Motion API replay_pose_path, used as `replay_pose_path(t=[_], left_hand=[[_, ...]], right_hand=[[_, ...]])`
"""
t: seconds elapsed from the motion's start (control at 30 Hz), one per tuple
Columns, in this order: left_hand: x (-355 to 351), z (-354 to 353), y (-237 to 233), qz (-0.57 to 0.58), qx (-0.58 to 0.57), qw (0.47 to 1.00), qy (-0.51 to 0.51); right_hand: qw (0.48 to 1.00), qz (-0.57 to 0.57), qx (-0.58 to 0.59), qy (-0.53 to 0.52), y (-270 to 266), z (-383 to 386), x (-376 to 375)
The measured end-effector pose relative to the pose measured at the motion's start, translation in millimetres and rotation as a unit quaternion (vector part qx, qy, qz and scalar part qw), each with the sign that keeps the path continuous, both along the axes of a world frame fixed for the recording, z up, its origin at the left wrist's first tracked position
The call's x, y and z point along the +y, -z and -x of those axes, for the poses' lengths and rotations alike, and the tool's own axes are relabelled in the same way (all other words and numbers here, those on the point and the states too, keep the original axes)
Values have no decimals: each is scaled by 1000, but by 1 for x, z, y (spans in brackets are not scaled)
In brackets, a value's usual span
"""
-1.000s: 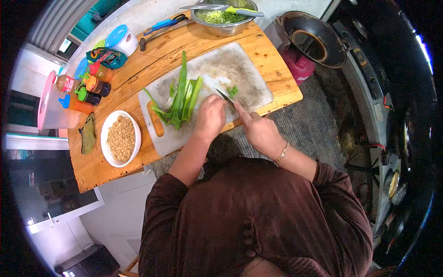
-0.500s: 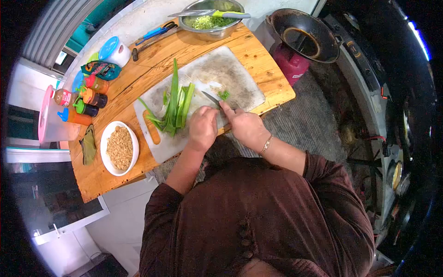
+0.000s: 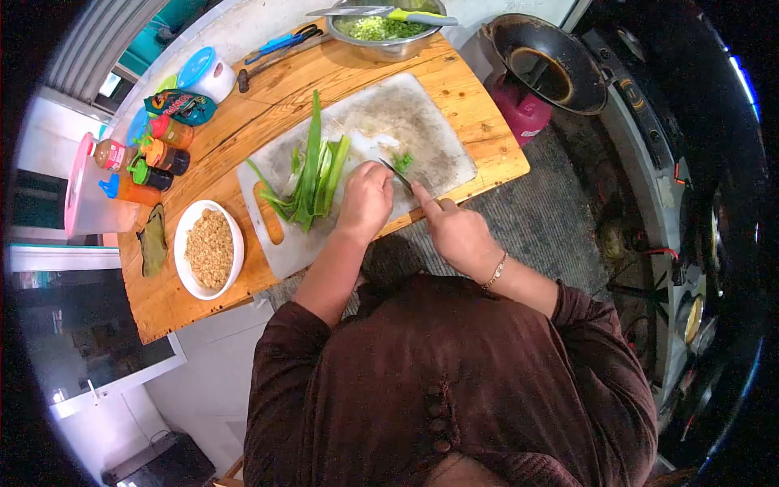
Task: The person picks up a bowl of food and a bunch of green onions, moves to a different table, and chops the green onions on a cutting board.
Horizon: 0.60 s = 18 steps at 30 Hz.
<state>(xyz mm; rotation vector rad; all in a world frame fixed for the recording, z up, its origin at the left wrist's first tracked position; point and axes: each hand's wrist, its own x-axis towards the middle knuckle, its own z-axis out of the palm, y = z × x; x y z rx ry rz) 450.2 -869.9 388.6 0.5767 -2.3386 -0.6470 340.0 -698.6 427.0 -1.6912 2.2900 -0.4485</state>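
Observation:
My right hand (image 3: 461,235) grips a small knife (image 3: 395,172), its blade pointing up and left over the cutting board. My left hand (image 3: 367,199) is closed on the board, its fingertips close to the blade; whatever it holds is hidden. A few cut green pieces (image 3: 402,162) lie just beyond the blade. Long green onion stalks (image 3: 311,183) rest left of my left hand. Under all this is a stained white cutting board (image 3: 438,134) with a handle slot at its left end.
Left of the board stands a white bowl (image 3: 237,260) of brown crumbly food. Several sauce bottles (image 3: 134,191) line the wooden table's (image 3: 268,105) left side. At the back, a steel bowl (image 3: 389,50) of chopped greens carries a green-handled knife (image 3: 418,16). A wok (image 3: 560,61) sits at right.
My right hand and the knife have shifted slightly right and down, away from the cut pieces. My left hand has moved a little up and right. The whole view has shifted slightly.

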Motion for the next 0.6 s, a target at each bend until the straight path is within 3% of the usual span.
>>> replay_pose_path(t=[0.43,0.6], left_hand=[[25,-19,-15,85,2,996,2],[9,-17,-4,51,0,999,13]], right_hand=[[1000,15,-8,-16,4,2,-37],[1000,16,-19,-14,4,7,-29]])
